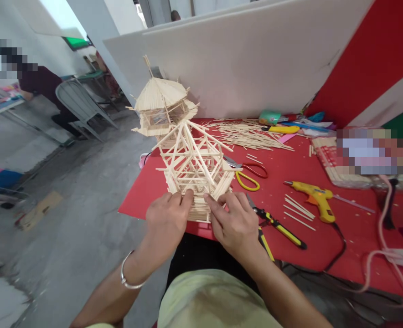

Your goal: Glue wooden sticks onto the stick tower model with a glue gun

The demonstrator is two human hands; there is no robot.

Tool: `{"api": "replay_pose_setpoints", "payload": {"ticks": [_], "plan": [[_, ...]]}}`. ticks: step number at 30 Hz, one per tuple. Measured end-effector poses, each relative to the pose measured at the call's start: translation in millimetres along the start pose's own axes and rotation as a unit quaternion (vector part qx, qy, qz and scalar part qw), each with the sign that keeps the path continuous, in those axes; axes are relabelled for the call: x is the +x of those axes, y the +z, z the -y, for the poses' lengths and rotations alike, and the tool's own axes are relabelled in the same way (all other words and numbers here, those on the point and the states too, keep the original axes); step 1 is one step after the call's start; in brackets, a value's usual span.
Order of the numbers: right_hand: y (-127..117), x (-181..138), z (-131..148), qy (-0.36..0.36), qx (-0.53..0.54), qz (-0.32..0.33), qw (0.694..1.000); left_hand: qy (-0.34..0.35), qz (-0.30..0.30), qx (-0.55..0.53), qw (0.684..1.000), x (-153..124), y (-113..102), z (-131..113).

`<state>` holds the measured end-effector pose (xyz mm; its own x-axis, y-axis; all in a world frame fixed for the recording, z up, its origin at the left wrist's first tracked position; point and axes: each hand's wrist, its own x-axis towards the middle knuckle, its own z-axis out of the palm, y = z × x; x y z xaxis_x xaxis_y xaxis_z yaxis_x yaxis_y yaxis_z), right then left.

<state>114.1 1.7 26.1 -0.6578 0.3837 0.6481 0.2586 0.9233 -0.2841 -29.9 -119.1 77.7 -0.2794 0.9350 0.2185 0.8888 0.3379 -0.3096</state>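
A pagoda model [196, 157] built from thin wooden sticks stands at the near edge of the red table, its upper roof an open frame of sticks. My left hand [169, 214] holds its near left side, with the fingers curled and the thumb pressed on the front row of sticks. On the near right side, my right hand [235, 221] grips the same front part, thumb and fingers closed at the edge. The undersides of my fingers are hidden. Behind it rises a second stick pagoda [162, 98] with a filled-in roof.
To the right lie scissors [249, 175], pliers [280, 225], a yellow glue gun [314, 196] with its cord and several loose sticks [299, 207]. A stick pile [249, 134] and a yellow cutter [283, 129] lie farther back, before a white board [239, 64]. Another person [44, 84] sits at far left.
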Motion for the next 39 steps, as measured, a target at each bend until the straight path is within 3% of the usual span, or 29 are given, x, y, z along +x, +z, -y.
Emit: {"api": "replay_pose_setpoints", "payload": {"ticks": [11,15,17,20,23,27,30,33,39], "plan": [[-4,-4,6,0.012,-0.015,0.015,1.0,0.027,-0.029,-0.01,0.999,-1,4,-1],[-11,-3,10,0.019,-0.007,0.012,1.0,0.044,-0.078,-0.04,0.995,5,11,-5],[-17,-8,5,0.029,0.013,-0.012,0.999,0.048,-0.134,-0.068,0.988,6,16,-4],[-26,-29,-16,0.086,0.023,-0.063,0.994,0.059,-0.293,-0.135,0.945,4,21,-4],[-33,-60,-44,0.166,-0.03,-0.025,0.985,0.069,-0.387,-0.226,0.891,-6,19,-12],[-35,-95,-63,0.242,-0.112,0.098,0.959,0.116,-0.322,-0.354,0.87,-22,17,-48],[-36,-106,-61,0.275,-0.16,0.189,0.929,0.114,-0.277,-0.466,0.832,-25,22,-84],[-39,-113,-59,0.295,-0.186,0.255,0.902,0.063,-0.258,-0.572,0.776,-22,31,-112],[-54,-122,-64,0.282,-0.176,0.316,0.889,-0.027,-0.119,-0.695,0.709,-17,50,-133]]}}
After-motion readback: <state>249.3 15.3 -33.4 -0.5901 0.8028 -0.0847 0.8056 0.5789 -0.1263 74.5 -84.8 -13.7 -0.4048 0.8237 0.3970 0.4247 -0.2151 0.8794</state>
